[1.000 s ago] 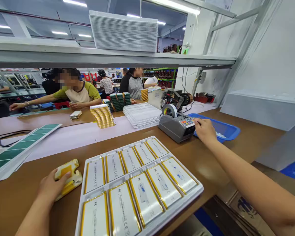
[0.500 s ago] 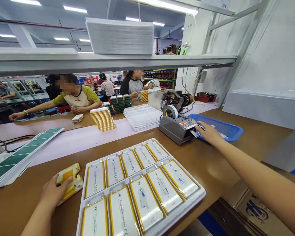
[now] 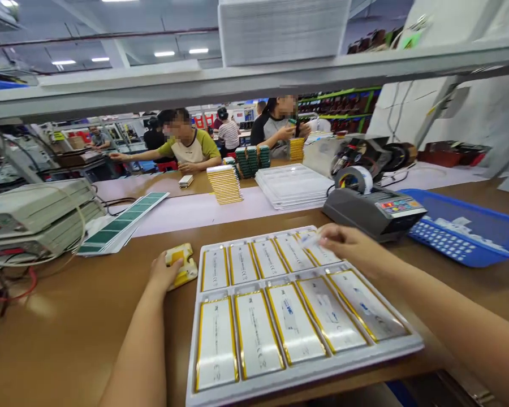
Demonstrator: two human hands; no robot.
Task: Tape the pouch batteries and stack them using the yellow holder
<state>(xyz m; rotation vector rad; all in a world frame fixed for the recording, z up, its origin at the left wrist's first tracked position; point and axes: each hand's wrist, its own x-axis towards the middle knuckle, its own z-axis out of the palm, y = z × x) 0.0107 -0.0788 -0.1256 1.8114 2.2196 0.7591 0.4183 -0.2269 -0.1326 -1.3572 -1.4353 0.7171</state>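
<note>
A brown table (image 3: 68,333) stretches beneath both hands, which are well apart. Two stacked instruments (image 3: 34,206) stand beyond the left hand (image 3: 165,271), off to its left. The white tray (image 3: 382,349) lies mostly between the hands, just right of the left one and running under the fingers of the right hand (image 3: 343,243). To the right of the right hand sits a blue basket (image 3: 443,243) with whitish scraps inside; just beyond that hand is a grey tape dispenser (image 3: 356,215) carrying a roll of tape.

In the tray, ten flat white packs (image 3: 258,333) with yellow edges fill two rows of five. The far row's rightmost packs are partly covered by the right hand; the three rightmost in the near row bear strips with blue print.

The left hand is closed on a yellow-and-cream piece (image 3: 187,272), thumb on top, beside the tray's left edge. Smallest is a pale strip (image 3: 311,240), pinched in the right fingertips over the far right packs; blur hides whether it touches them.
</note>
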